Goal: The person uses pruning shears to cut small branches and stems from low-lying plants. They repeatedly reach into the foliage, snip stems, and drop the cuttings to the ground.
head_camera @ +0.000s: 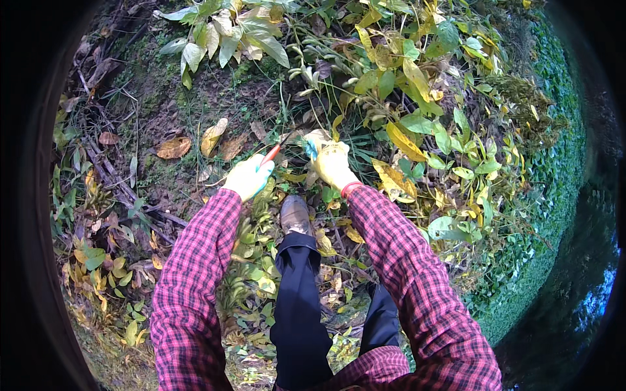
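My left hand, in a yellow glove with a blue-green palm, is closed around the orange-red handle of a hand tool. A thin dark blade runs from the handle toward the plant base; its far end is lost among the grass. My right hand, gloved alike and with a red band at the wrist, has its fingers curled at the foot of a soybean plant. It appears to hold stems there, though the back of the glove hides most of the grip. Green pods and yellowing leaves hang beyond both hands.
A brown shoe stands just below my hands. Cut-looking pod-bearing stalks lie beside it. Dry sticks cross the soil at left. Another leafy plant grows ahead. Dense green ground cover lines the right side.
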{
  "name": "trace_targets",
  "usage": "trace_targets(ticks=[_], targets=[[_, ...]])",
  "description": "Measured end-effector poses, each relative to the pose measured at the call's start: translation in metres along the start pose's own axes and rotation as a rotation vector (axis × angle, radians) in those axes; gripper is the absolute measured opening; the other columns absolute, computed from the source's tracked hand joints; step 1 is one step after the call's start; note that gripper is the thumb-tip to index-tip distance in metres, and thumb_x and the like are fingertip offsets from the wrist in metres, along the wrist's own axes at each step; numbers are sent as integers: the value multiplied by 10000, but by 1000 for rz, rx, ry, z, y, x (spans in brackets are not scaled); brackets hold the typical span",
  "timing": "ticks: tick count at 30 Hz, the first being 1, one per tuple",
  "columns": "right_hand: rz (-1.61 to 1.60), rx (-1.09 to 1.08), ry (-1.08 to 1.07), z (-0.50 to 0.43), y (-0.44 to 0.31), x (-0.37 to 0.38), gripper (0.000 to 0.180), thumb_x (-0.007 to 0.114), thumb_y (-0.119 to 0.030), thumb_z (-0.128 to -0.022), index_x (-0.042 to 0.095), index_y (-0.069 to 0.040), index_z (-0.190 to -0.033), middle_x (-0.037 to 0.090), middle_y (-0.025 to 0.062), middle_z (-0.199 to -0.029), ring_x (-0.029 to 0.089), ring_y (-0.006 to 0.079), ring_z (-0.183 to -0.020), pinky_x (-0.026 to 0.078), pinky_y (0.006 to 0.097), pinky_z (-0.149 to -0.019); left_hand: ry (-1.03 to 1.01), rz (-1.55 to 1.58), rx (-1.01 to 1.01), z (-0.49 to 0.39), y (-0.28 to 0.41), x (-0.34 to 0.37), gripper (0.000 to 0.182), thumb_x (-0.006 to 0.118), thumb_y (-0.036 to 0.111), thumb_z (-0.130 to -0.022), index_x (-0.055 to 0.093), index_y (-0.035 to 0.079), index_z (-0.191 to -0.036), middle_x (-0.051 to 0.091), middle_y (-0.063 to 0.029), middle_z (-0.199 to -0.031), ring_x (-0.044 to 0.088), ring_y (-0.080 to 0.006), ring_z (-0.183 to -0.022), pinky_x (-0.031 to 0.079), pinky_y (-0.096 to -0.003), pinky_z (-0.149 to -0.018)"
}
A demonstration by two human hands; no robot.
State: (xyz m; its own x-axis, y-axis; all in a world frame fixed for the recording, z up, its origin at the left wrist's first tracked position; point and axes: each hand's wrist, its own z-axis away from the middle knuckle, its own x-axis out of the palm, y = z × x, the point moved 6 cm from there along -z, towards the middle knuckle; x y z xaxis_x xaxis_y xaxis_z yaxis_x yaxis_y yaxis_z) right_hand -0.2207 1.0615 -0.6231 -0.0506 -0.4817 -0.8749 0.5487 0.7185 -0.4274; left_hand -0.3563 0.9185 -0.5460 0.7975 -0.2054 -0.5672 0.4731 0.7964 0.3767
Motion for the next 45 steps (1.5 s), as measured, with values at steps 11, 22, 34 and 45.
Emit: trace_targets(ticks=[11, 22, 34, 45], targets=[[-105, 331, -455, 197, 72, 42, 459, 515, -413, -870, 510, -154, -1249, 641, 140, -1071, 612, 309, -971, 409, 468, -807, 329, 723, -468, 215, -71, -39, 247, 520, 330, -956, 596, 98, -997, 489, 43, -578, 378, -47, -422, 301, -219, -392], [-427, 236, -532, 313, 69, 31, 698, 466, -468, -918, 223, -103, -1461, 376, 201, -1420, 464, 368, -1226, 378, 459, -996, 280, 997, -255, 191, 127, 99, 310, 489, 319, -972, 555, 67, -1141, 438, 28, -576, 387, -60, -412, 347, -228, -382], [-630, 90, 145, 275, 134, -107, 468, 553, -341, -901, 496, -67, -1276, 594, 174, -1182, 590, 334, -1047, 462, 411, -900, 248, 1092, -127, 226, 249, 181, 307, 473, 267, -983, 505, 62, -1209, 480, 9, -643, 430, -66, -478, 379, -235, -421], [-905, 182, 30, 398, 125, -150, 447, 517, -334, -935, 504, -40, -1272, 616, 137, -1146, 648, 250, -891, 499, 331, -800, 230, 89, 201, 144, 287, 254, 452, 496, 407, -927, 512, 125, -1280, 638, -205, -1056, 622, -372, -953, 479, -426, -833]])
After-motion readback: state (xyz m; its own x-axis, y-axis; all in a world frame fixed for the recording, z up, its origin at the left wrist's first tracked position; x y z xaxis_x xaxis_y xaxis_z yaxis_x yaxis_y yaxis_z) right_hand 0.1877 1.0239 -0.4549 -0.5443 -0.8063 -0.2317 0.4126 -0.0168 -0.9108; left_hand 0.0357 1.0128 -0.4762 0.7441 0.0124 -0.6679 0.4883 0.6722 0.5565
